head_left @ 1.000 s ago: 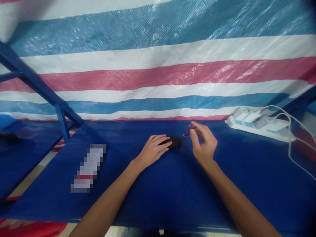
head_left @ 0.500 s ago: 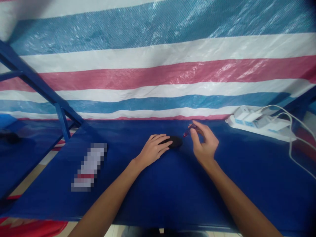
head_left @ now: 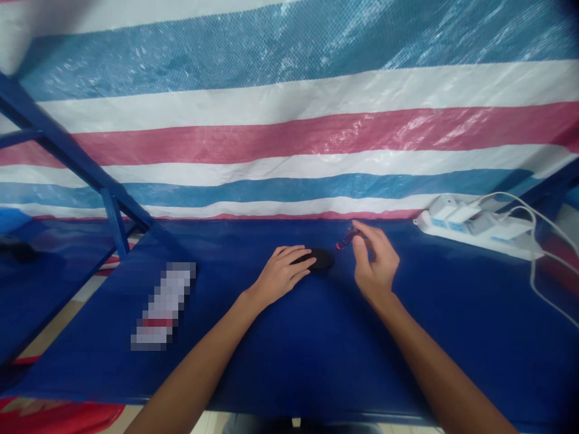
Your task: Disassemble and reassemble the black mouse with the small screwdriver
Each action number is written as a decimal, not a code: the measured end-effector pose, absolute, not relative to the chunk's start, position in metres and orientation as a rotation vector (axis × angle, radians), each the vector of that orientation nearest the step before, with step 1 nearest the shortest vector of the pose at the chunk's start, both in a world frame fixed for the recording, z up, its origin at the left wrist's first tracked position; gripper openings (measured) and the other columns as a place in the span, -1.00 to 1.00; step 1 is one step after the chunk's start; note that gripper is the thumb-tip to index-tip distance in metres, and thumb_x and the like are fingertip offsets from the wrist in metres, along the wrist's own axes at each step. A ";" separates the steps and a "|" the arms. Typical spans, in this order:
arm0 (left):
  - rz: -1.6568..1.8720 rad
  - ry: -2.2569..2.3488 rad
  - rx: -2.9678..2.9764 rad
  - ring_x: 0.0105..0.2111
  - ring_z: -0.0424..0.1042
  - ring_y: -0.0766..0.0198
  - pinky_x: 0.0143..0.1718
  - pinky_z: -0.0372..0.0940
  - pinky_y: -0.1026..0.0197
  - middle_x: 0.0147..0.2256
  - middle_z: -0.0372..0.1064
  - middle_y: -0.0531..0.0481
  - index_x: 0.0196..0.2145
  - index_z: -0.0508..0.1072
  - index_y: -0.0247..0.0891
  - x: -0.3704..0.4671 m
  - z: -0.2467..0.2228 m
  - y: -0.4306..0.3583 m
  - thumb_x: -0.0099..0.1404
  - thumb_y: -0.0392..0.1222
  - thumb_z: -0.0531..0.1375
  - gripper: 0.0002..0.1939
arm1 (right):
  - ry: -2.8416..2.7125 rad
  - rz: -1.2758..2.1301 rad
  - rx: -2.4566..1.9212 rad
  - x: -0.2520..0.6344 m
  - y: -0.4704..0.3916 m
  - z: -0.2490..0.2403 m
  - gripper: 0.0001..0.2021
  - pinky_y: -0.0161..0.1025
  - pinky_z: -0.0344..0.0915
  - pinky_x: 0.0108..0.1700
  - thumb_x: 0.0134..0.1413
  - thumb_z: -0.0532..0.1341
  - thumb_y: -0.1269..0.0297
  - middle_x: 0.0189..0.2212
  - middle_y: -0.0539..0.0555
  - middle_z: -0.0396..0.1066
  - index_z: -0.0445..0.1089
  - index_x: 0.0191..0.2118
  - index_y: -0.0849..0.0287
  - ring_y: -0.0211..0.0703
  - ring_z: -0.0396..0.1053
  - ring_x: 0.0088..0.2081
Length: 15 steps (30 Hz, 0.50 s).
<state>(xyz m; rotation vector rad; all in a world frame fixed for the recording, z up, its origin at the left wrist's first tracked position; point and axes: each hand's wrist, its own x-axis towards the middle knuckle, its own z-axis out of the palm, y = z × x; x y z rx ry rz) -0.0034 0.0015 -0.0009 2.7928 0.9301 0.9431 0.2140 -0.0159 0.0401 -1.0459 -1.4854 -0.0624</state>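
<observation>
Several blue frame bars (head_left: 75,147) far left, slanting down to the blue surface (head_left: 289,355). Red sheet-like thing (head_left: 58,416) below its near edge. Next, one pixelated oblong item (head_left: 160,307), lying slantwise on the surface, left of both hands; detail unreadable.

Left hand (head_left: 283,271): palm down, digits stretched out and slightly apart, laid over the left end of a black oval object (head_left: 320,260) in the middle of the surface. Contact yes. Can't tell if that grip squeezes or just rests on top.

Just right of the oval: small purplish-red item (head_left: 346,239), tilted, red end pointing down-left toward the oval, narrow gap between the two. Other end is at the right hand (head_left: 379,262). That grip is a near-closed pinch, thumb and index fingertips on the item's upper end; remaining fingers mostly hidden behind. Item too small to identify.

Far right: white power strip (head_left: 511,243) near the back edge, plugs fitted, white cables (head_left: 530,283) trailing off right, well apart from the right hand. Striped tarp (head_left: 271,144) spans the back.
</observation>
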 end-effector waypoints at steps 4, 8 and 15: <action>0.940 0.926 2.796 0.15 0.31 0.10 0.08 0.26 -0.04 0.10 0.38 -0.09 0.07 0.44 -0.13 -0.003 -0.001 0.001 0.44 -0.19 0.10 -0.71 | -1.435 0.034 -1.049 0.213 -0.016 0.038 -0.69 -0.09 0.47 -0.10 0.23 0.11 0.41 -0.14 0.10 0.52 0.41 0.05 0.07 -0.12 0.51 -0.15; 0.946 0.934 2.801 0.15 0.32 0.12 0.09 0.25 -0.02 0.10 0.39 -0.07 0.06 0.44 -0.14 -0.003 0.000 0.001 0.43 -0.18 0.11 -0.72 | -1.436 0.036 -1.043 0.213 -0.016 0.037 -0.70 -0.11 0.49 -0.14 0.21 0.15 0.39 -0.16 0.09 0.52 0.42 0.04 0.08 -0.13 0.51 -0.19; 0.929 0.936 2.798 0.16 0.30 0.11 0.09 0.25 -0.03 0.11 0.38 -0.08 0.07 0.44 -0.14 -0.004 0.000 0.001 0.44 -0.17 0.09 -0.71 | -1.464 -0.068 -1.062 0.215 -0.016 0.042 -0.72 -0.18 0.48 -0.25 0.16 0.21 0.38 -0.26 0.07 0.49 0.44 -0.01 0.10 -0.18 0.45 -0.30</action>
